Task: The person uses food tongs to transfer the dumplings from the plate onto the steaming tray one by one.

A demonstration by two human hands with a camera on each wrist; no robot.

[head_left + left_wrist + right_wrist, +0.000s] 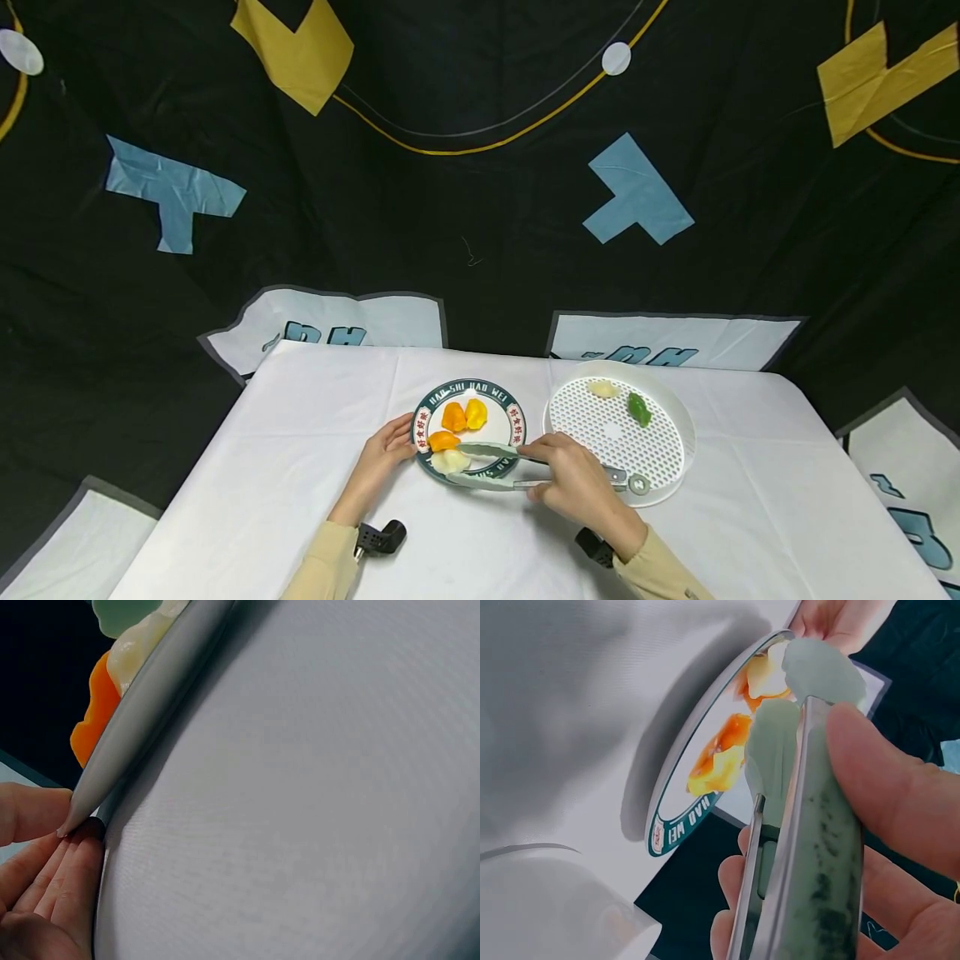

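Observation:
My left hand (383,461) pinches the left rim of a round plate (518,422) with a green lettered border, thumb on top and fingers beneath in the left wrist view. On the plate lie orange pepper-like pieces (453,416), a yellow piece (476,413) and a pale, whitish piece (449,462) near the front left. My right hand (577,479) grips green-tipped tongs (491,482) between thumb and fingers. Their spread tips reach over the plate, one on either side of the pale piece in the head view.
Right of the plate stands a white round tray (678,414) with a perforated surface, partly under my right hand and the tongs. It carries a pale yellow piece (603,389) and a green piece (639,409). A white cloth (765,492) covers the table; a dark curtain hangs behind.

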